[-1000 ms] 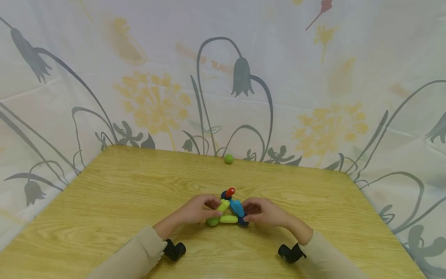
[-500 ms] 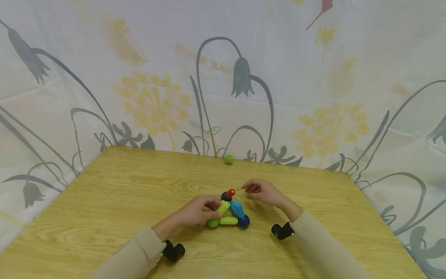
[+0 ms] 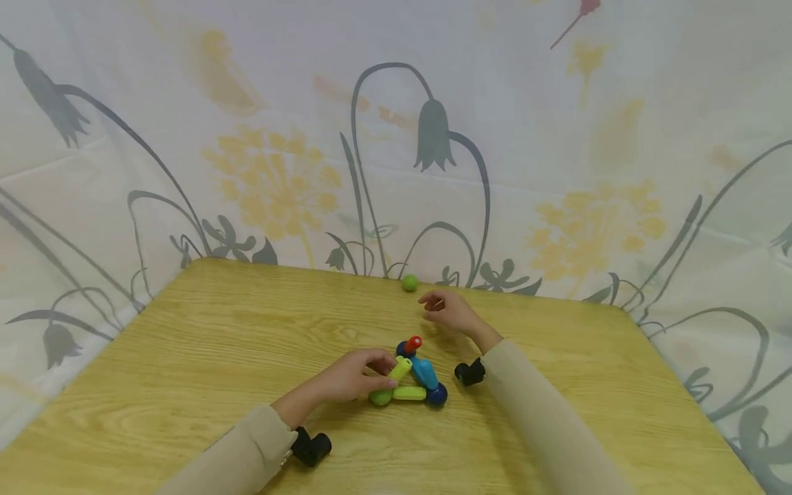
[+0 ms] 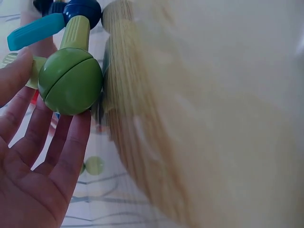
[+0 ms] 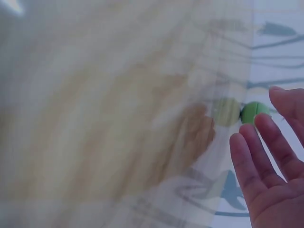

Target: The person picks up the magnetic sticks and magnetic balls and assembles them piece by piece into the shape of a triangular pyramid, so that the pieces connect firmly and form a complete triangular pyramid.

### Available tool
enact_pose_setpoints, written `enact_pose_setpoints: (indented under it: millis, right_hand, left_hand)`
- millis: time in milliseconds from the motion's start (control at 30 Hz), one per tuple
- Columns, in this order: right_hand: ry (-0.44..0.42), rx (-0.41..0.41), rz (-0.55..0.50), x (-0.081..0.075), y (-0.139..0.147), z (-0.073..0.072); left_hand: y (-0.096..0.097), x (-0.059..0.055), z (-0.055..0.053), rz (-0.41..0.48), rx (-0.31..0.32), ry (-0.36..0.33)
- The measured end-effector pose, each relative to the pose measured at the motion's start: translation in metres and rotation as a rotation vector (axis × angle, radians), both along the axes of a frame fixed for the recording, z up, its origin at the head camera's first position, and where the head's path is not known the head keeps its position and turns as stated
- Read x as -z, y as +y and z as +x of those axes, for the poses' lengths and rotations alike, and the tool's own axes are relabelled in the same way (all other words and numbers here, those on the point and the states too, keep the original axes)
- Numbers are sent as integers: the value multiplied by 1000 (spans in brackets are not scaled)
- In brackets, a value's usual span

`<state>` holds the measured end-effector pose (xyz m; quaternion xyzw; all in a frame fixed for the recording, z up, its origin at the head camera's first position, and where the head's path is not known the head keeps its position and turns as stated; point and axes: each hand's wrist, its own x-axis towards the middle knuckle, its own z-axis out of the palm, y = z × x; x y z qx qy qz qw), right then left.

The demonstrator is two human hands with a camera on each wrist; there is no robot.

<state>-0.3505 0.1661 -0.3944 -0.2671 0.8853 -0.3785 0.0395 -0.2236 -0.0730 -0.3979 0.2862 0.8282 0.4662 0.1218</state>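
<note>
A triangle of toy magnetic rods and balls lies mid-table. My left hand (image 3: 355,375) pinches its raised yellow-green rod (image 3: 401,369) beside a green ball (image 4: 71,80), thumb on the rod, other fingers behind the ball. A second yellow-green rod (image 3: 409,393) runs from that ball to a dark blue ball (image 3: 436,394). From there a light blue rod (image 3: 425,373) leads to another dark blue ball (image 3: 403,349), where a red rod (image 3: 415,344) sticks up. My right hand (image 3: 454,313), holding nothing, extends near a loose green ball (image 3: 410,282), fingertips a little short of it.
The wooden table (image 3: 247,323) ends at a flower-printed cloth (image 3: 297,137) hanging behind it. The loose ball sits right at that far edge. Black wrist devices (image 3: 311,447) hang below both sleeves.
My right hand has left the triangle's right corner and moved forward across the table toward the loose green ball. My left hand keeps its grip in place.
</note>
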Motion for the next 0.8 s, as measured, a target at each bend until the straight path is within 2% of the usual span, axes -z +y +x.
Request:
enact_pose_setpoints:
  millis: [233, 400, 533, 600, 733, 800]
  right_hand:
    - [-41, 64, 21, -4, -10, -21]
    - [-68, 64, 91, -8, -18, -30]
    - [-42, 14, 182, -8, -23, -34]
    - [-36, 18, 207, -7, -24, -35]
    - [-61, 78, 176, -6, -23, -34]
    - [-80, 84, 147, -7, -23, -32]
  left_hand:
    - [2, 2, -2, -6, 7, 14]
    - [0, 0, -1, -10, -1, 10]
    - [-1, 1, -1, -2, 0, 1]
    - [0, 1, -2, 8, 3, -6]
    - [0, 1, -2, 17, 5, -13]
    - [0, 1, -3, 8, 2, -8]
